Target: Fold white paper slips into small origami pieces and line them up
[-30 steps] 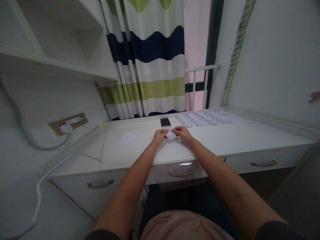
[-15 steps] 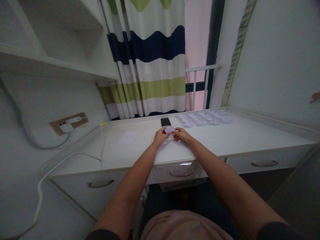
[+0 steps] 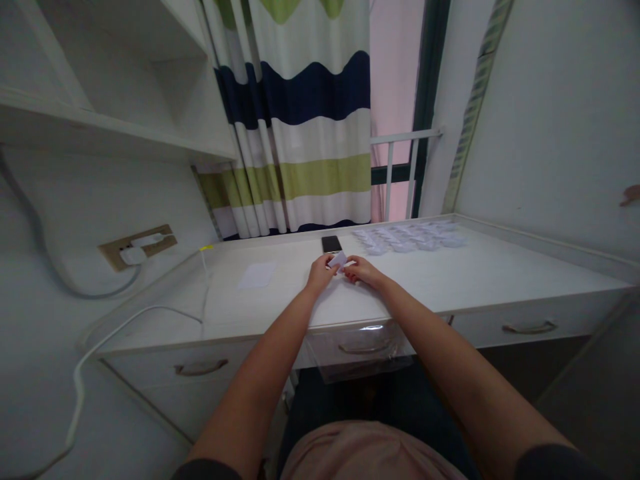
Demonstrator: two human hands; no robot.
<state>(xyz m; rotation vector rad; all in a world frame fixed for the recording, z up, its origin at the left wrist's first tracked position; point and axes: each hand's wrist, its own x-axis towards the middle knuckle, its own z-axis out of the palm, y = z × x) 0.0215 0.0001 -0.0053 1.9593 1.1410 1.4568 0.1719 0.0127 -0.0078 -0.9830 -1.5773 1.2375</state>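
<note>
And here we are, both hands meeting over the middle of the white desk [image 3: 280, 310], with one small piece of folded white paper [image 3: 337, 261] raised between them! The left hand [image 3: 320, 272] has it pinched, thumb in front, fingers curled in behind, and the paper tips up towards one o'clock. Across from it, the right hand [image 3: 362, 270] closes thumb and fingertips on the paper's right-hand edge, the remaining fingers tucked under; the fold itself is too small to read. Taking the hands as the dial's centre, the black smartphone [image 3: 331, 245] lies just short of twelve, right beyond the left fingers. Look out to two o'clock: rows of small white folded pieces [image 3: 407, 237], packed close together near the desk's back edge! Over at nine, a flat white paper sheet [image 3: 257, 275] lies well apart from the left hand. Further out, around half past eight, a white cable [image 3: 173, 309] runs across the desktop and drops over the edge. Down between five and six, clear plastic film [image 3: 330, 367] hangs over the middle drawer's front, and up towards eleven the striped curtain [image 3: 310, 133] fills the background.
</note>
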